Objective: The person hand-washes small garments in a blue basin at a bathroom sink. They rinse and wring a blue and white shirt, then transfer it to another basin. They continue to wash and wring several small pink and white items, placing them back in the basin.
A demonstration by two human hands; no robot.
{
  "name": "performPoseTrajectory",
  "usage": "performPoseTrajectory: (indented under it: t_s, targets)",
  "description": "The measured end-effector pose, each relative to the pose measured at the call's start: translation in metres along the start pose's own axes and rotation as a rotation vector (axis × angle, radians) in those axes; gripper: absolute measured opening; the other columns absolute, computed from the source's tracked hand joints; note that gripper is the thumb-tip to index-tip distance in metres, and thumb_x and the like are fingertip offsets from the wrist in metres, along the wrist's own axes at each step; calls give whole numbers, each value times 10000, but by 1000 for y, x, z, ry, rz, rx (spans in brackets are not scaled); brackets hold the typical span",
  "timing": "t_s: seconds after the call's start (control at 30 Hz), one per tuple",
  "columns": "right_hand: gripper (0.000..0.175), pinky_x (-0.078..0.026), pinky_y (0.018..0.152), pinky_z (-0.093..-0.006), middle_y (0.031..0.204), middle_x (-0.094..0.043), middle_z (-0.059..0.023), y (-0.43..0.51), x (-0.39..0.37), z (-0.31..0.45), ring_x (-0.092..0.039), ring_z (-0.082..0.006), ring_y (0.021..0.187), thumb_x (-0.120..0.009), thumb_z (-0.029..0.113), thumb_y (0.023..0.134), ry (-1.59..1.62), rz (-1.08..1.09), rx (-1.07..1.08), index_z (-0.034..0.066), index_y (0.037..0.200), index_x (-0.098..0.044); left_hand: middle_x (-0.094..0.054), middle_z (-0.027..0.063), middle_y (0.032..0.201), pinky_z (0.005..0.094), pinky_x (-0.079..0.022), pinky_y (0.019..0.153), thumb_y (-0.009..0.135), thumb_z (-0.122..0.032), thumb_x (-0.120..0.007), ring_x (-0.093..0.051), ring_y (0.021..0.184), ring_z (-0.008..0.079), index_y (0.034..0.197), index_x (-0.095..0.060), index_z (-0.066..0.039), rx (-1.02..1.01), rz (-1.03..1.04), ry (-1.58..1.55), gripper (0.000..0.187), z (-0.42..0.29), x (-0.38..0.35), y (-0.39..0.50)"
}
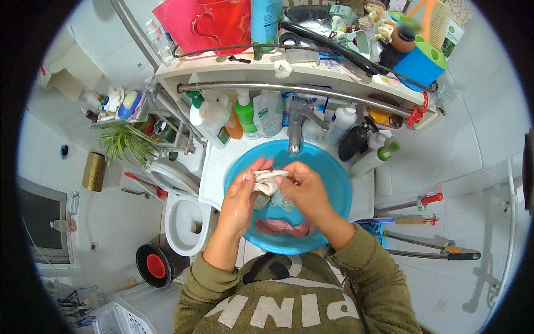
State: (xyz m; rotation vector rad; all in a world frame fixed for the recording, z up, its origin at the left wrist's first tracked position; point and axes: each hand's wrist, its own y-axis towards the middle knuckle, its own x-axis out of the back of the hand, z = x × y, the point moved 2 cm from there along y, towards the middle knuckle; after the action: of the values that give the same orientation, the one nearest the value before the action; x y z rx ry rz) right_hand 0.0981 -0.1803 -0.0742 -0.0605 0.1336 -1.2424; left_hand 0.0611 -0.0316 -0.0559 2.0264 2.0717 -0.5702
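Note:
Between them, my left hand [238,204] and my right hand [306,190] grip a bunched, cream-white cloth item [267,183], perhaps a sock. They hold it over a round blue plastic basin [342,200] set on the washbasin. Below the held cloth, a pale green cloth item [283,203] shows in part; the hands hide the rest. A pink cloth piece [283,227] lies in the basin on the side nearest my body. Just beyond my hands, the metal faucet [295,133] points down over the basin's far rim. No running stream is visible from it.
Pump bottles, including a green one [246,115] and a black one [353,142], crowd the ledge behind the basin. Above runs a metal rail [292,88] under a cluttered shelf [233,67]. A toilet [188,223] and a black bucket [160,265] stand at left; mop handles [434,254] are at right.

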Motion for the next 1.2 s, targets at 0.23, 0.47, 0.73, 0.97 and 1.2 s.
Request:
performPoseTrajectory:
  t_s: [0.23, 0.47, 0.73, 0.97, 1.2]
  targets:
    - [132, -516, 673, -260, 860, -626, -35, -7, 13, 10, -597, -106, 801, -639, 168, 898, 601, 24, -176, 62, 931, -567, -649, 48, 1057, 250, -443, 851, 995, -355, -459, -582, 935, 104, 1213, -590, -24, -15, -129, 151, 417, -2, 23, -1]
    - [174, -445, 545, -221, 855, -612, -14, -8, 6, 0, -572, -94, 682, -648, 206, 887, 261, -90, -94, 83, 959, -548, -648, 63, 1089, 250, -444, 842, 997, -313, -468, -570, 954, 93, 1251, -569, -14, -51, -156, 277, 406, -13, 8, -8]
    - [326, -486, 736, -270, 936, -639, -51, -16, -23, -9, -602, -119, 836, -662, 89, 850, -78, -154, 276, 6, 1139, -535, -617, 146, 1202, 305, -443, 932, 974, -105, -449, -597, 1068, 211, 1314, -535, -56, -254, -46, 544, 354, -1, 0, -19]
    - [231, -488, 723, -256, 945, -638, -59, -10, -22, -21, -592, -107, 795, -594, 45, 884, -33, -98, 196, -7, 1106, -557, -636, 158, 1022, 302, -516, 733, 858, 17, -588, -650, 833, 224, 1158, -614, -54, -404, -126, 953, 309, -17, -5, -21]
    - [148, -474, 685, -243, 923, -636, -41, -14, -22, -16, -580, -93, 776, -585, 86, 897, 154, -21, 62, 2, 1019, -584, -615, 30, 835, 255, -492, 697, 847, -24, -653, -592, 764, 126, 992, -614, -18, -232, -146, 512, 150, 2, 17, -3]
